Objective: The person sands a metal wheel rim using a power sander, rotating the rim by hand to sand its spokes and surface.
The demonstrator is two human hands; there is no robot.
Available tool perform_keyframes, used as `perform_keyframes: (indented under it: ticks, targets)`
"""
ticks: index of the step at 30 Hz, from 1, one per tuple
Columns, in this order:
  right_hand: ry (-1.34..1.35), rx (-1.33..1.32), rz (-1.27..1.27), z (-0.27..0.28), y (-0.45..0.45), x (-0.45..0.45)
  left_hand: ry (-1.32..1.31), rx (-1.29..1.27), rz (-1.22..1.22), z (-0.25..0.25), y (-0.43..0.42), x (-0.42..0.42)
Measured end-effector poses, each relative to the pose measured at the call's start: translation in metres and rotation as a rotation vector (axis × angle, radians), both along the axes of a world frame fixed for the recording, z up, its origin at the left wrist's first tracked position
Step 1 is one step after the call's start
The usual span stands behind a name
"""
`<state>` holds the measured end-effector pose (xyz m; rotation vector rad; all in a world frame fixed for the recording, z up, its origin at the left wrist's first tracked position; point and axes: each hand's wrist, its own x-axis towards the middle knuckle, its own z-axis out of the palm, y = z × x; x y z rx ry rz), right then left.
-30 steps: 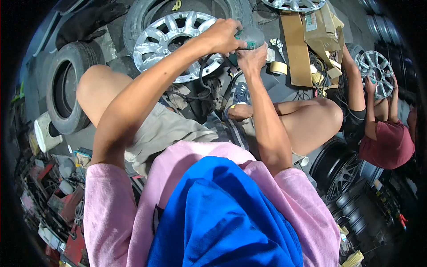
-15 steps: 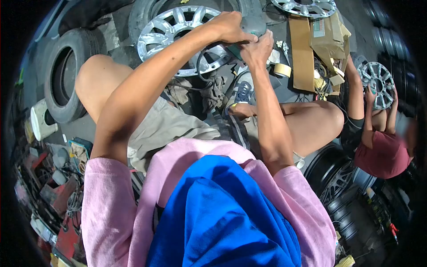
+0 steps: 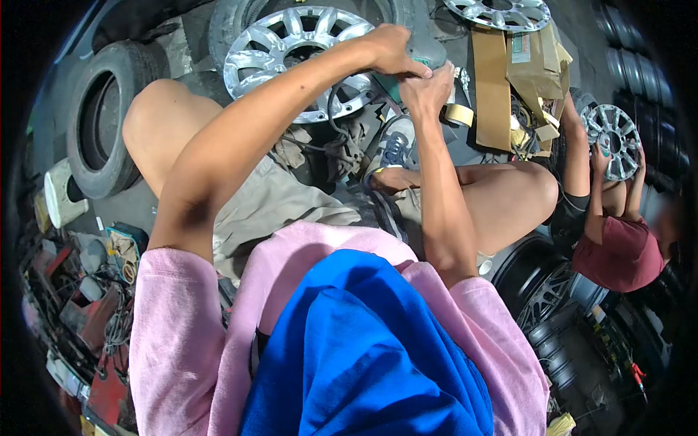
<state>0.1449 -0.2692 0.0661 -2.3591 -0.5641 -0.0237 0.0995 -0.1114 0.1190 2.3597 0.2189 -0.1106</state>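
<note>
A green and grey power tool (image 3: 427,51) is held by both hands beside a silver multi-spoke wheel (image 3: 254,59), which lies on a tire. My left hand (image 3: 392,51) is closed on the tool, its thumb pointing toward my right hand. My right hand (image 3: 427,91) is closed against the tool's near side, its fingertips partly hidden. A dark cord (image 3: 332,109) loops from the tool past the wheel's rim. A roll of yellowish tape (image 3: 459,115) lies right of my right hand.
An upright tire (image 3: 83,131) stands left, near a white container (image 3: 65,195). Right are a cardboard box (image 3: 493,91), another silver wheel (image 3: 502,13) and a dark wheel (image 3: 534,276). A person in a red shirt (image 3: 618,254) holds a silver wheel (image 3: 616,142). Tools (image 3: 87,312) clutter the lower left.
The view has shifted a little. Both hands, with the tool between them, have moved slightly right relative to the silver wheel, and the tool has tilted.
</note>
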Motion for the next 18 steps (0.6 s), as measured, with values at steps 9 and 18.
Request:
perform_keyframes:
  ticks: [9,18]
  targets:
    - [-0.008,-0.054,0.125,0.008,0.048,-0.008,0.106,-0.379,0.207,0.007,0.04,-0.033]
    - [-0.02,-0.109,0.009,0.022,0.011,0.001,0.107,-0.222,0.065,0.004,0.009,0.0]
